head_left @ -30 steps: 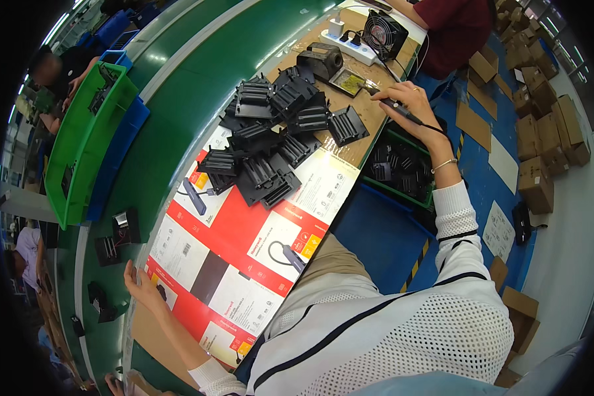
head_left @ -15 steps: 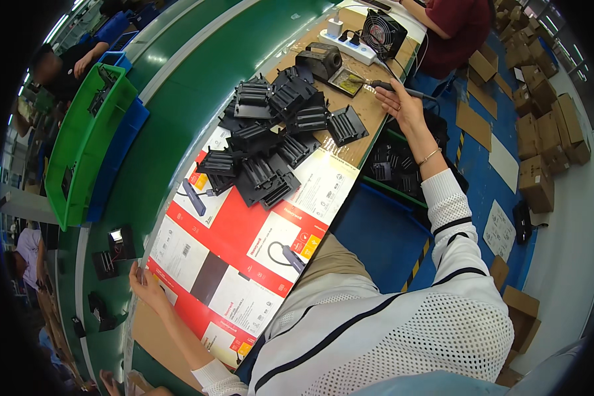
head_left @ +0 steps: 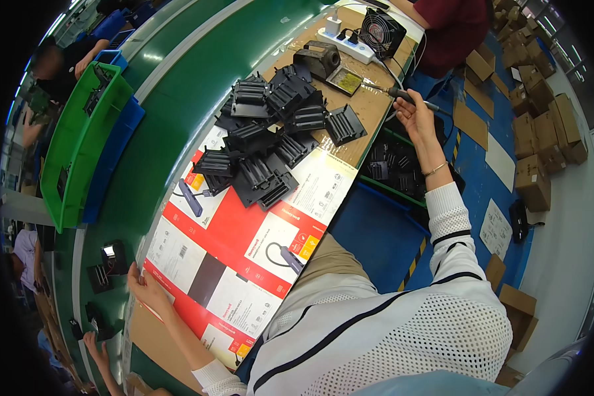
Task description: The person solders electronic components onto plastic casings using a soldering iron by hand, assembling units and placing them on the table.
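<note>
My right hand has its thumb and forefinger round a soldering iron, the other fingers loosely apart. The iron's tip points left, beside a solder tray with a yellow pad and a dark iron stand. At the work surface's left edge rests my left hand, fingers stretched out and holding nothing. Just beyond its fingertips, on the green belt, lies a black housing with a lit part, joined to a slotted black plate. Several slotted black plastic parts are heaped between my hands.
Printed red and white cardboard covers the surface. A white power strip and black fan stand at the far end. A green bin sits across the belt; a crate of black parts is at right. Other people sit nearby.
My right hand and the soldering iron have moved slightly right and nearer, away from the solder tray. Black parts on the belt have shifted nearer. Another person's hand has reached in at lower left.
</note>
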`<state>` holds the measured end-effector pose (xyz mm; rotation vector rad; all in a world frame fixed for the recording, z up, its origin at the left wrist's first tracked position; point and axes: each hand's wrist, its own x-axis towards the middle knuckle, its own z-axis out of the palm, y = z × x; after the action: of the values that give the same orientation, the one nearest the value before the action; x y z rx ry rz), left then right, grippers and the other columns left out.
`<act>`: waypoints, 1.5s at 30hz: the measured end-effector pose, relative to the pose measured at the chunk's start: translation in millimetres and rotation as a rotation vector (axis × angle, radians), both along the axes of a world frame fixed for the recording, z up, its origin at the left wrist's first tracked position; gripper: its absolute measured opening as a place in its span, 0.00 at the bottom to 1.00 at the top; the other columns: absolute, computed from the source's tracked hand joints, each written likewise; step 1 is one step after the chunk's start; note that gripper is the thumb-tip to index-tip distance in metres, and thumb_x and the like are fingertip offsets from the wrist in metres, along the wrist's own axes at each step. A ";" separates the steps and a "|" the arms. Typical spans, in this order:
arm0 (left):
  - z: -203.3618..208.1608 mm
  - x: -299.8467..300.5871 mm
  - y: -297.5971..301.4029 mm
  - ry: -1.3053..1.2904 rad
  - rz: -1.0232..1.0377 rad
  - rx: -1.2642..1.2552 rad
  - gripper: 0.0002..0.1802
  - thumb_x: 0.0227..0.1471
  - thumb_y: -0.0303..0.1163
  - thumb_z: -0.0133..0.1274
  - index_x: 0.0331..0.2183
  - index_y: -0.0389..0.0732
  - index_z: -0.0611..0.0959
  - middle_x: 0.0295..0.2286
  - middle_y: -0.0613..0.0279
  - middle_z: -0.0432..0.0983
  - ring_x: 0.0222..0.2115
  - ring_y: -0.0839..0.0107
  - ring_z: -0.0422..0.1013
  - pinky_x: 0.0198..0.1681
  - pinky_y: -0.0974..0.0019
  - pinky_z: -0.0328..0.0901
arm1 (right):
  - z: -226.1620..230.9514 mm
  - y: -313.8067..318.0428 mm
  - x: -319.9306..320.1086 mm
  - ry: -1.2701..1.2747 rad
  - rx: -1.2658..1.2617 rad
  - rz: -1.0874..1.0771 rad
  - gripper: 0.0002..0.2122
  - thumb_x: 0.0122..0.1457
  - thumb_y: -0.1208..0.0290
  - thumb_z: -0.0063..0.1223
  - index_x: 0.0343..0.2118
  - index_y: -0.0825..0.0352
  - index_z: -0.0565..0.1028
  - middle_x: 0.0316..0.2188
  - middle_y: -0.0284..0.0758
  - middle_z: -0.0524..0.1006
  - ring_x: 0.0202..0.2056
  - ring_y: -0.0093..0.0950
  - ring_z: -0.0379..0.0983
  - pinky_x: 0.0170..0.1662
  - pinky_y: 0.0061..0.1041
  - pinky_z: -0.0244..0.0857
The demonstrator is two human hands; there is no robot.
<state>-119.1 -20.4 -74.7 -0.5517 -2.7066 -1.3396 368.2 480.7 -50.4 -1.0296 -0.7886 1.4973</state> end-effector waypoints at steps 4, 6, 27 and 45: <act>-1.2 0.8 1.3 -0.008 0.005 0.016 0.21 0.61 0.27 0.47 0.56 0.34 0.73 0.54 0.45 0.69 0.54 0.55 0.69 0.58 0.62 0.62 | -18.7 1.2 2.4 0.083 -0.038 0.010 0.12 0.60 0.64 0.60 0.39 0.68 0.80 0.29 0.35 0.82 0.32 0.27 0.81 0.32 0.16 0.73; -1.5 0.9 1.5 -0.009 0.010 0.021 0.21 0.61 0.27 0.47 0.56 0.34 0.73 0.54 0.45 0.70 0.54 0.55 0.69 0.58 0.61 0.62 | -24.8 1.8 1.0 0.113 -0.052 0.016 0.12 0.60 0.64 0.60 0.39 0.68 0.80 0.28 0.35 0.82 0.31 0.26 0.81 0.32 0.17 0.73; -3.6 4.9 4.9 0.123 0.001 -0.105 0.21 0.62 0.28 0.47 0.55 0.35 0.73 0.54 0.46 0.69 0.54 0.55 0.67 0.57 0.61 0.63 | -38.5 -19.1 0.5 0.212 0.097 0.084 0.13 0.65 0.66 0.53 0.46 0.70 0.77 0.33 0.39 0.80 0.36 0.29 0.79 0.45 0.29 0.76; -2.0 9.0 9.5 0.175 0.015 -0.159 0.20 0.63 0.28 0.45 0.55 0.36 0.72 0.53 0.49 0.69 0.53 0.56 0.68 0.56 0.60 0.65 | -6.5 -50.5 -15.7 -0.424 0.517 0.146 0.11 0.63 0.76 0.53 0.46 0.71 0.78 0.43 0.39 0.80 0.42 0.26 0.78 0.45 0.21 0.74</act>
<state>-110.1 -10.9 -76.8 -0.6280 -2.6809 -1.0247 352.5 430.2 -56.9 -0.9091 -1.4887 1.1062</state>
